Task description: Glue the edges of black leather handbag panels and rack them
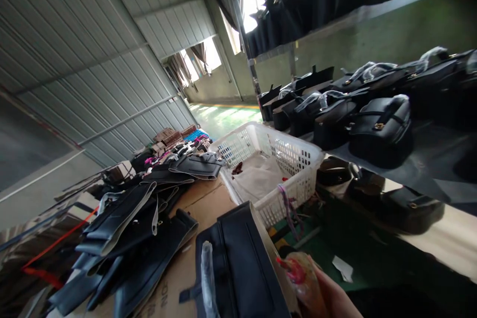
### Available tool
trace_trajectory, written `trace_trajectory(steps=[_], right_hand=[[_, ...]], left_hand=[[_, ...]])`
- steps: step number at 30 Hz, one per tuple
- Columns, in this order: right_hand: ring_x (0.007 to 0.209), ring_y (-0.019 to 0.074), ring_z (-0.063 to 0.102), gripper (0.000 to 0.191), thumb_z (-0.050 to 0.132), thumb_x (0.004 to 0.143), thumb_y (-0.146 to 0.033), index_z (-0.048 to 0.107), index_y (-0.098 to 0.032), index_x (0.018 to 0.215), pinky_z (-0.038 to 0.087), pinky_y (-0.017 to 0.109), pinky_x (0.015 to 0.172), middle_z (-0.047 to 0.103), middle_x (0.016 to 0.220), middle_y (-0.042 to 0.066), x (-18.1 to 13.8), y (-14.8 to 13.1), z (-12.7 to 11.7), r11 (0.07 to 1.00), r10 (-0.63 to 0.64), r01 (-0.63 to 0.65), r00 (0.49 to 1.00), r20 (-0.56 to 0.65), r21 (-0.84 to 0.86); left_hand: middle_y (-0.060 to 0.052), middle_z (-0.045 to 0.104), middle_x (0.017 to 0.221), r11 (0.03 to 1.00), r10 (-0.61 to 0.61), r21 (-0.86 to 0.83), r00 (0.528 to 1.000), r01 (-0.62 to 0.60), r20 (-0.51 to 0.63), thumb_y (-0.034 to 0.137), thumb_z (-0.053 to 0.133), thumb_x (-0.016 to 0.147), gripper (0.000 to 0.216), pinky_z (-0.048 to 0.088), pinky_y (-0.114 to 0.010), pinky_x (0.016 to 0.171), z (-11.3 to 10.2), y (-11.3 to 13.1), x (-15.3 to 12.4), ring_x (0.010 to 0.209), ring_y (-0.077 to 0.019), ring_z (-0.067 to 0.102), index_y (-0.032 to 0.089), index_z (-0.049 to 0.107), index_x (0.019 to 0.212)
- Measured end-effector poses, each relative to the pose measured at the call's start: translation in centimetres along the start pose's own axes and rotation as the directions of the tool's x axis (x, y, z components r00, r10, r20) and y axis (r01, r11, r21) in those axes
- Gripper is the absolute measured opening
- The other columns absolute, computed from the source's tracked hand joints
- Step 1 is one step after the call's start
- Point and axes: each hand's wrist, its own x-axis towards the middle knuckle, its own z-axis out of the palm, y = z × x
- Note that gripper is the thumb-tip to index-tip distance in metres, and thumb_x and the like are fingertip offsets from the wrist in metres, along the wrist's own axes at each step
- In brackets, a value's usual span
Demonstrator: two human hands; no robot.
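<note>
At the bottom right, my right hand (337, 298) is closed around a squeeze bottle (307, 280) with a red nozzle pointing up and left. The bottle looks brownish and translucent. Just left of it lies a black bag panel (238, 258) with a plastic-wrapped handle (207, 276), resting on a cardboard sheet (208, 198). Several more black bag pieces (122, 228) are heaped on the cardboard to the left. My left hand does not show.
A white plastic basket (313, 159) with beige material inside stands beyond the panel. On the right, a shelf (425, 159) carries several black handbags (383, 121), with more bags (406, 203) below. A paper scrap (343, 268) lies on the green floor. Corrugated metal (74, 35) rises at left.
</note>
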Motion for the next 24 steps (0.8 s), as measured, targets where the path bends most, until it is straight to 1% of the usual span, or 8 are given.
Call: trace_trajectory(steps=[3, 5, 9, 14, 16, 18, 21, 24], right_hand=[[0.093, 0.0251, 0.073, 0.046, 0.085, 0.070, -0.052, 0.078, -0.017, 0.100, 0.057, 0.033, 0.086, 0.078, 0.104, 0.011, -0.5, 0.3, 1.0, 0.998, -0.056, 0.056, 0.996, -0.070, 0.009], [0.084, 0.0206, 0.073, 0.043, 0.088, 0.068, -0.048, 0.077, -0.018, 0.097, 0.057, 0.028, 0.078, 0.079, 0.099, 0.008, -0.6, 0.5, 1.4, 0.992, -0.122, 0.125, 0.982, -0.143, 0.012], [0.078, 0.0196, 0.072, 0.042, 0.087, 0.067, -0.049, 0.076, -0.019, 0.095, 0.057, 0.028, 0.071, 0.079, 0.092, 0.006, -0.8, 1.0, 1.3, 0.986, -0.153, 0.161, 0.971, -0.182, 0.034], [0.079, 0.0206, 0.072, 0.043, 0.087, 0.067, -0.050, 0.075, -0.021, 0.096, 0.056, 0.030, 0.071, 0.079, 0.094, 0.006, -1.2, 1.5, 0.9, 0.982, -0.156, 0.172, 0.969, -0.193, 0.072], [0.079, 0.0203, 0.072, 0.043, 0.088, 0.066, -0.049, 0.076, -0.021, 0.096, 0.056, 0.030, 0.074, 0.079, 0.093, 0.005, -1.3, 1.6, 1.0, 0.985, -0.136, 0.151, 0.978, -0.162, 0.085], [0.082, 0.0202, 0.073, 0.043, 0.088, 0.066, -0.049, 0.077, -0.020, 0.095, 0.056, 0.030, 0.078, 0.079, 0.095, 0.006, -1.3, 1.6, 1.1, 0.986, -0.110, 0.124, 0.986, -0.123, 0.109], [0.088, 0.0197, 0.073, 0.041, 0.090, 0.067, -0.047, 0.078, -0.019, 0.095, 0.055, 0.028, 0.085, 0.079, 0.098, 0.006, -1.1, 1.2, 0.9, 0.983, -0.083, 0.096, 0.993, -0.083, 0.155], [0.084, 0.0215, 0.073, 0.037, 0.092, 0.063, -0.044, 0.079, -0.021, 0.090, 0.057, 0.029, 0.078, 0.080, 0.093, 0.006, -0.8, 0.5, 0.2, 0.985, -0.063, 0.071, 0.996, -0.057, 0.158]], left_hand=[[-0.014, 0.074, 0.099, 0.993, 0.096, 0.072, 0.990, -0.089, -0.103, 0.066, 0.086, 0.048, 0.066, 0.052, -0.057, 0.094, -0.9, 1.0, -0.3, 0.114, -0.0431, 0.063, 0.027, 0.076, 0.100], [-0.015, 0.073, 0.104, 0.989, 0.123, 0.090, 0.987, -0.114, -0.102, 0.059, 0.088, 0.052, 0.064, 0.051, -0.051, 0.097, 0.0, 1.1, -0.8, 0.116, -0.0393, 0.063, 0.020, 0.073, 0.101], [-0.015, 0.073, 0.098, 0.976, 0.067, 0.198, 0.990, -0.091, 0.123, 0.043, 0.093, 0.049, 0.070, 0.051, -0.046, 0.093, 3.7, -0.1, -1.4, 0.100, -0.0334, 0.068, 0.014, 0.066, 0.106], [-0.012, 0.075, 0.090, 0.944, 0.071, 0.305, 0.980, -0.127, 0.187, 0.037, 0.090, 0.047, 0.051, 0.050, -0.045, 0.091, 5.8, -1.5, -1.9, 0.093, -0.0338, 0.069, 0.018, 0.070, 0.091], [-0.008, 0.074, 0.082, 0.960, 0.044, 0.262, 0.976, -0.101, 0.215, 0.034, 0.088, 0.052, 0.045, 0.052, -0.040, 0.083, 5.6, -1.6, -2.0, 0.085, -0.0300, 0.069, 0.019, 0.072, 0.091], [-0.002, 0.066, 0.067, 0.992, -0.037, 0.127, 0.967, 0.005, 0.253, 0.033, 0.084, 0.058, 0.040, 0.051, -0.031, 0.066, 5.2, -1.4, -1.9, 0.066, -0.0213, 0.064, 0.018, 0.073, 0.093], [0.005, 0.046, 0.052, 0.971, -0.157, -0.125, 0.936, 0.205, 0.317, 0.035, 0.083, 0.060, 0.041, 0.034, -0.019, 0.045, 4.6, -0.3, -1.6, 0.045, -0.0081, 0.041, 0.012, 0.074, 0.092], [0.010, 0.031, 0.049, 0.948, -0.123, -0.235, 0.928, 0.214, 0.351, 0.041, 0.088, 0.059, 0.049, 0.024, -0.016, 0.039, 4.4, 2.0, -1.5, 0.041, -0.0033, 0.025, 0.009, 0.074, 0.093]])
